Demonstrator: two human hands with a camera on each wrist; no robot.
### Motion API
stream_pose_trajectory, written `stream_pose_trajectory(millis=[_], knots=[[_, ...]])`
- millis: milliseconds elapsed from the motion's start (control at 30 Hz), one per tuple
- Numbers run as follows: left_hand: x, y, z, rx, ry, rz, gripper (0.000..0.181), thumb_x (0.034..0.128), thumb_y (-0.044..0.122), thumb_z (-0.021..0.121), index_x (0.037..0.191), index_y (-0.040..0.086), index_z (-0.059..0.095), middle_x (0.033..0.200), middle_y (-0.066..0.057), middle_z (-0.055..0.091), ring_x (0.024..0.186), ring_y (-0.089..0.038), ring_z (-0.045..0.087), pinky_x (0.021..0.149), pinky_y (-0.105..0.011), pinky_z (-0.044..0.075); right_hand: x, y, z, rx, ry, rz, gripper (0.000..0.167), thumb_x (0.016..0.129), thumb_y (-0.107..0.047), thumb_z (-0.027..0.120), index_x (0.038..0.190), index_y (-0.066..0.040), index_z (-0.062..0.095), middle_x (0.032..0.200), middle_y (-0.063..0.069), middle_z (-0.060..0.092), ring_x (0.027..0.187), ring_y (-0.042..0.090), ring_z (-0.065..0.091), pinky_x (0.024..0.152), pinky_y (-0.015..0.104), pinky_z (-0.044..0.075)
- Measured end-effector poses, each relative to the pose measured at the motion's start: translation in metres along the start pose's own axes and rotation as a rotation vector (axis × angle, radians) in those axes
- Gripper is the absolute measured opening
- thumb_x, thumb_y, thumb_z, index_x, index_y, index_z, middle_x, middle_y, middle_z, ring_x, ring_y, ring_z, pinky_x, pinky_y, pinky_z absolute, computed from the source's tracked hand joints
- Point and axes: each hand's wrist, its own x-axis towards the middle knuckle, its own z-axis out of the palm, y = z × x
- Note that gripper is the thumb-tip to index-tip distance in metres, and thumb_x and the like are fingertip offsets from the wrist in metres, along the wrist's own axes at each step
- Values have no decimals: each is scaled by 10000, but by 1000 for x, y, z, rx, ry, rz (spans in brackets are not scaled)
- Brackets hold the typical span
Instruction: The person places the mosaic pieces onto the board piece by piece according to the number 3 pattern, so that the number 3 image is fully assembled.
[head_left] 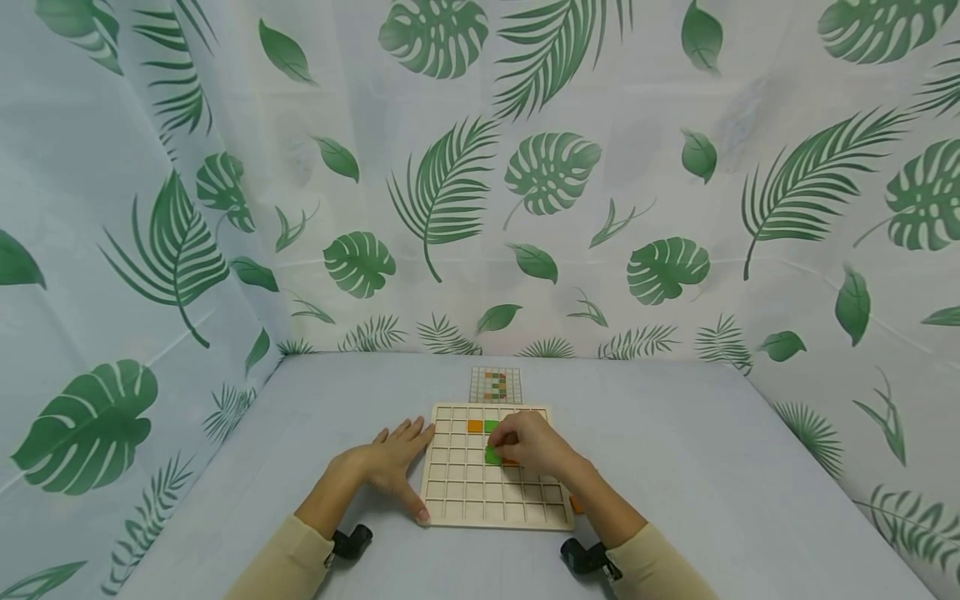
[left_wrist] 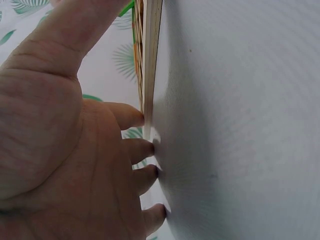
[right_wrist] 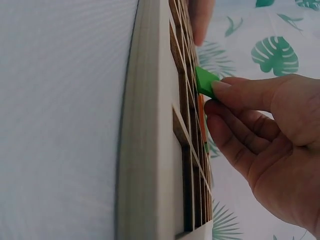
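Note:
A wooden grid board [head_left: 465, 492] lies on the table, divided into square cells by raised strips. My right hand [head_left: 534, 443] is over its middle, thumb and fingers pinching a green square tile [right_wrist: 205, 81]. In the right wrist view that tile is tilted against the grid. Farther up the board sit an orange tile [head_left: 476, 426] and a green tile [head_left: 491, 426]; more orange shows beneath my right fingers, partly hidden. My left hand [head_left: 392, 461] rests at the board's left edge with fingers spread, thumb at the near left corner and fingertips on the table [left_wrist: 240, 125].
Beyond the board lies a small pattern card [head_left: 496, 385] printed with a grid and coloured squares. An orange piece [head_left: 577, 504] lies by the board's right edge, partly behind my right forearm. A leaf-printed curtain [head_left: 555, 292] stands behind and along both sides of the table.

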Motion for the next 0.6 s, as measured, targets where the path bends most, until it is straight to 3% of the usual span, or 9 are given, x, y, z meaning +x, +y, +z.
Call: stream_pose_trajectory(millis=[300,600], knots=[[0,0,0,2,-3,1,1443,599,671,932,1681,118,152,1757,-158,83,1631,-375,62,1294,-625,105,-1,-1,1,0,-20,16,156,871,5,804,1002,-79,802,976,18,752,842,118,667,701,249,567],[0,1,0,11,-3,0,1439,603,665,934,1681,119,152,1756,-159,90,1631,-370,67,1294,-624,114,-1,-1,2,-44,-30,25,165,860,-45,833,1001,-127,811,941,-23,699,832,118,608,702,262,529]])
